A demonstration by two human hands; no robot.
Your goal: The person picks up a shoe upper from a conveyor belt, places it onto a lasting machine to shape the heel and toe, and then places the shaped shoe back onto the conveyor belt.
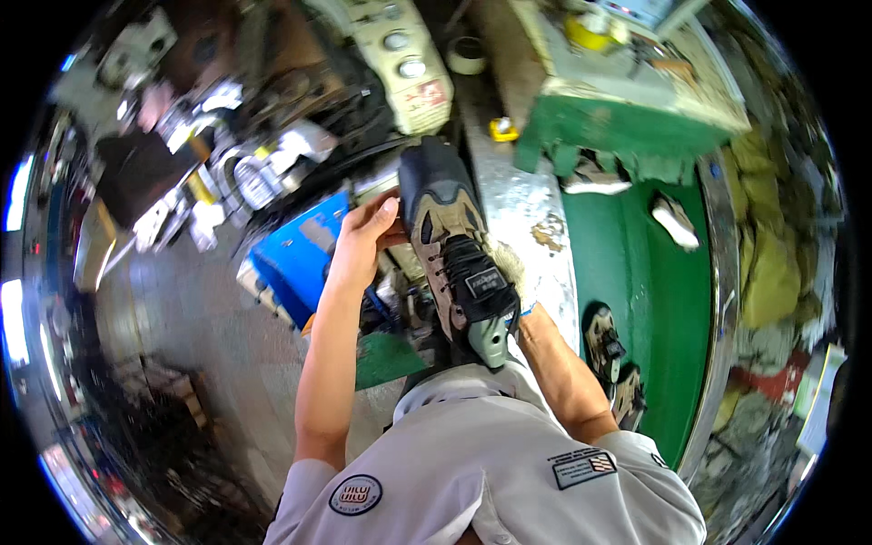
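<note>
Shoe (454, 245), brown and black, was positioned between the two hands in front of the torso, upper side facing the camera. Its long axis ran away from the body: toe at the far end, canted slightly left, and heel end nearest the shirt (436, 454). A green last (490, 341) protruded from the opening at the heel end. The left hand (368, 227), bare, was located beside the forefoot; from its grip, the shoe lay directly to the right. The left thumb pointed forward along the edge of the toe section, with the other fingers partly behind the shoe; whether this grip was clamped or merely resting could not be determined. The right hand (510, 271), gloved, was nearer to the heel end, against the right side of the midsection. Its grip appeared clamped on the shoe, although the fingertips were concealed. Beyond the right hand, a bare metal surface (518, 173) extended forward alongside a green surface (640, 272) carrying further shoes (601, 341). A table (563, 68) with a green front stood ahead to the right; a blue panel (295, 254) lay left of the left forearm.
</note>
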